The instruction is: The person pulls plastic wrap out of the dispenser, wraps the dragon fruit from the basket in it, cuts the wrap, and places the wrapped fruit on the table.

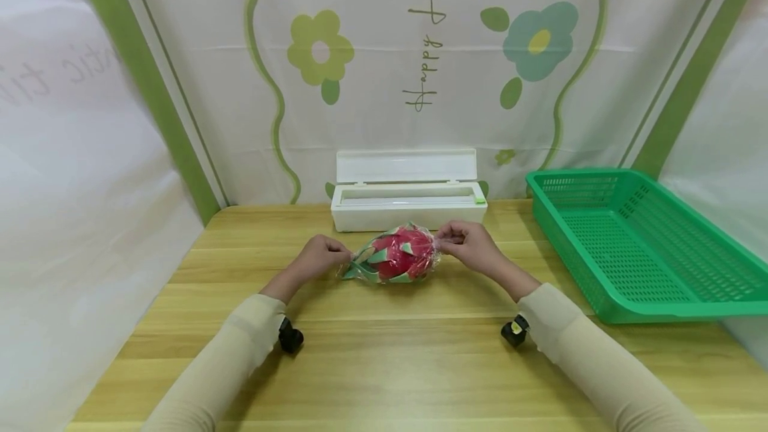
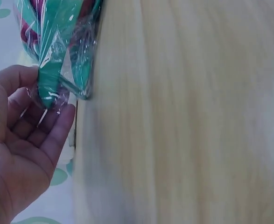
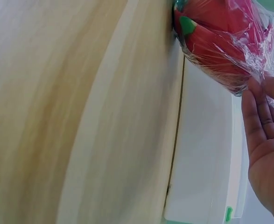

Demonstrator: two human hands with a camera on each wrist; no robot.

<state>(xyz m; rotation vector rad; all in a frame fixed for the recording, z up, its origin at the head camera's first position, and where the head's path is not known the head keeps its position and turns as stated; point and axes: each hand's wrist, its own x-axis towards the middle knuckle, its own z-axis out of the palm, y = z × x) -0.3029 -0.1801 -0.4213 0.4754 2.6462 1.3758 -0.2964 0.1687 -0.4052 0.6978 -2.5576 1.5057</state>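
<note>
A red dragon fruit (image 1: 401, 255) with green scales is wrapped in clear plastic film, in the middle of the table. At its leafy left end, my left hand (image 1: 325, 257) pinches the film; in the left wrist view the thumb and fingers of that hand (image 2: 29, 126) close on the film around a green leaf tip (image 2: 47, 88). My right hand (image 1: 471, 245) pinches the gathered film at the fruit's right end. The right wrist view shows thumb and fingertips on the bunched film (image 3: 256, 70) beside the red skin.
Behind the fruit stands a white cling film box (image 1: 409, 217), its lid (image 1: 407, 167) raised. A green plastic basket (image 1: 576, 272) sits on the table's right side. Printed curtains (image 1: 384, 72) hang behind and at both sides of the wooden table (image 1: 396, 365).
</note>
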